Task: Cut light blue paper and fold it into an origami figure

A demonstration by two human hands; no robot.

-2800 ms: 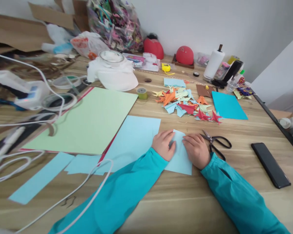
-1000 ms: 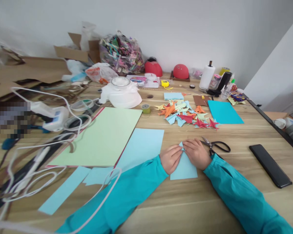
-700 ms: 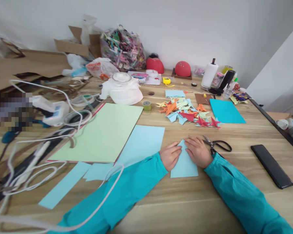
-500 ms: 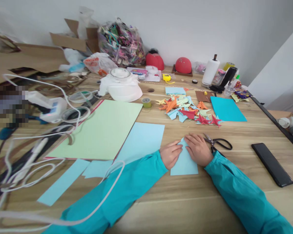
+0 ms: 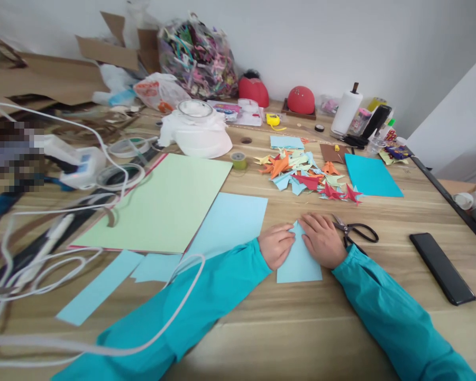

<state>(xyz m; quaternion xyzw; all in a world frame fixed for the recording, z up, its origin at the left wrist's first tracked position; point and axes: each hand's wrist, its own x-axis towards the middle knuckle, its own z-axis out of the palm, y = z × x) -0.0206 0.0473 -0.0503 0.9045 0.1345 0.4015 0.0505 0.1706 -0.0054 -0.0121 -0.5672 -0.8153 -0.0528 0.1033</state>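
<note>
A light blue sheet of paper (image 5: 299,265) lies on the table between my hands, its upper end folded to a point. My left hand (image 5: 276,245) is closed at the sheet's left edge, fingertips on the fold. My right hand (image 5: 323,239) lies over the upper right edge, fingers stretched and pressing flat on the paper. Just beyond my right hand are black-handled scissors (image 5: 357,230), partly hidden by the hand and sleeve. A larger light blue sheet (image 5: 232,222) lies to the left, partly under pale green paper (image 5: 170,203).
Several folded paper figures (image 5: 301,172) are heaped beyond my hands. A bright blue sheet (image 5: 373,175) and a black phone-like object (image 5: 442,269) lie on the right. White cable (image 5: 143,346) loops over my left sleeve. A paper strip (image 5: 101,288) and tape rolls (image 5: 121,176) are at left.
The view has shifted slightly, so the background sits a little higher. Both hands stay on the folded paper, the right fingers a touch higher and the sheet's tip narrower between them.
</note>
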